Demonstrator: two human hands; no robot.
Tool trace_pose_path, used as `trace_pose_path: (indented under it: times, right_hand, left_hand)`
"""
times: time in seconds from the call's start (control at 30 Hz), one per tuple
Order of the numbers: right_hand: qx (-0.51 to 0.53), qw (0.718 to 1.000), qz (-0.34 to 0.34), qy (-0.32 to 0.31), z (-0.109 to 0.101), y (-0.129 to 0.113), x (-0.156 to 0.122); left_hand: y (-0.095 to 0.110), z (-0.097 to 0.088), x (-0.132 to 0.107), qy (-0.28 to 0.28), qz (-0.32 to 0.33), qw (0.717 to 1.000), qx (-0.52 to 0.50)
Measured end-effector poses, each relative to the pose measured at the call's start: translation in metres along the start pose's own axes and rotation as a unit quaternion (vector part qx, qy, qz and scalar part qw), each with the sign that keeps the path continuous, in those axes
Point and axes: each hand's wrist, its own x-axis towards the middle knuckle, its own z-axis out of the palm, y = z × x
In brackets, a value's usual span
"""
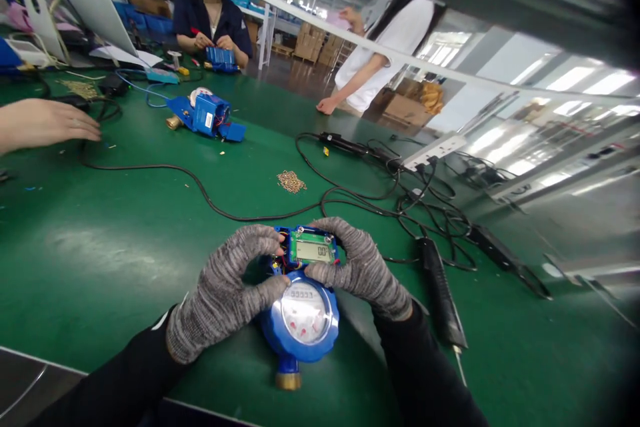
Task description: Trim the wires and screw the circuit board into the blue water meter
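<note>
Blue, brass-ended round meter [303, 320], probably heavy: my left grip [223, 287] and right grip [363, 270] aptly clasped its upper sides near the desk's [125, 273] front edge.

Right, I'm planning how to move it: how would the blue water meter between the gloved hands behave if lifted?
The water meter would probably feel heavy for its size, given its brass end fitting. Its rounded housing might rock or turn if nudged. The LCD and exposed circuit board look fragile, so pressure there seems unwise.
</note>
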Motion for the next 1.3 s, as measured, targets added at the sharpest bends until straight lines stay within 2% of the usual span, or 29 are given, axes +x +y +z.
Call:
trace_pose_path:
  times: [0.13,0.27,0.4,0.53,0.67,0.8,0.87,0.97,1.07,1.17,1.3]
  right_hand:
    - [0.014,1.0,0.022,-0.004,0.0,0.002,-0.001]
    - [0.025,0.999,0.03,0.002,0.001,0.005,-0.003]
    - [0.058,0.998,0.024,0.005,0.004,0.009,-0.005]
    - [0.082,0.996,0.023,0.015,0.006,0.01,-0.006]
    - [0.074,0.997,0.009,0.029,0.007,0.013,-0.007]
    - [0.065,0.997,-0.016,0.045,0.007,0.017,-0.008]
    - [0.06,0.997,-0.013,0.044,0.007,0.018,-0.009]
    - [0.057,0.998,-0.005,0.038,0.007,0.017,-0.009]
    - [0.056,0.998,-0.004,0.036,0.007,0.015,-0.008]
    - [0.055,0.998,0.001,0.04,0.007,0.014,-0.008]
    - [0.068,0.997,0.009,0.037,0.007,0.016,-0.01]
  left_hand:
    - [-0.002,-0.003,-0.003,0.001,0.063,0.995,0.081]
    - [-0.005,-0.004,-0.002,-0.01,0.14,0.97,0.198]
    - [-0.002,-0.003,0.0,-0.043,0.171,0.954,0.242]
    - [0.004,-0.005,0.004,-0.083,0.174,0.951,0.242]
    - [0.005,-0.012,0.011,-0.118,0.177,0.958,0.19]
    - [0.001,-0.014,0.017,-0.162,0.144,0.966,0.143]
    - [-0.001,-0.01,0.017,-0.139,0.132,0.971,0.14]
    - [-0.004,0.0,0.012,-0.036,0.114,0.98,0.157]
    - [-0.004,0.009,0.008,0.047,0.048,0.984,0.163]
    - [0.0,0.012,0.01,0.054,0.036,0.981,0.185]
    - [0.004,0.012,0.018,0.022,0.047,0.973,0.224]
